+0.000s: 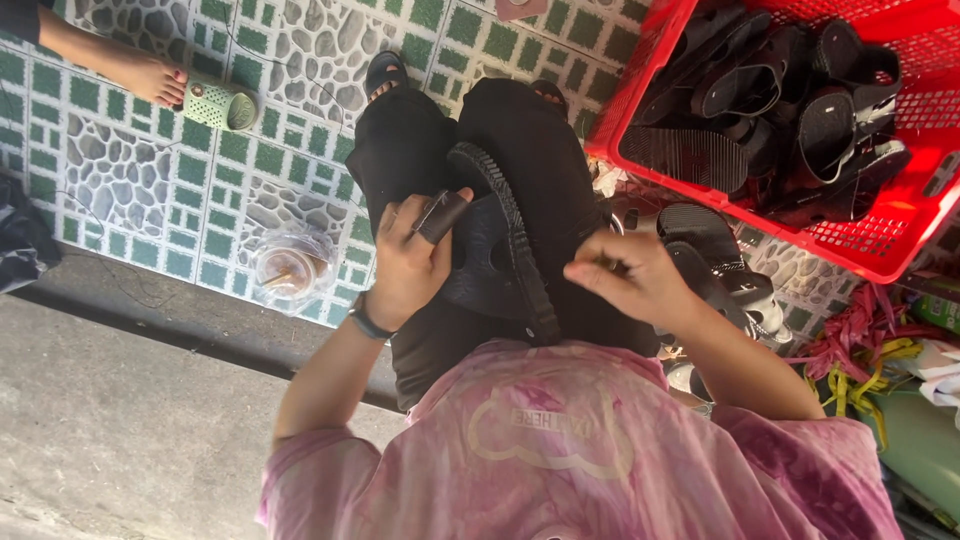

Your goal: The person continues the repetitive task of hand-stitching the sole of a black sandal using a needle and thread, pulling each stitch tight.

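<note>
The black sandal (pixel 505 255) rests on the person's lap, tilted on edge so its ridged sole rim faces up and its upper side faces the left hand. This position puts the strap area within reach of both hands while the thighs carry the weight.

The left hand (pixel 410 262) wraps the sandal's left side, thumb pressed on a dark strap piece (pixel 441 215); the grip is closed on the sandal and steadies it. The right hand (pixel 625 275) hovers at the sandal's right edge with fingertips pinched narrowly together. Whether they hold a small part cannot be told.

Just beside the right knee lies a loose pile of black sandals (pixel 720 265) on the tiled floor (pixel 150 150). Beyond it, a red plastic crate (pixel 900 255) holds more black sandals. A plastic cup with a brown drink (pixel 290 268) stands on the floor near the left elbow. Another person's bare foot (pixel 150 78) rests well apart, next to a green slipper (pixel 220 105).
</note>
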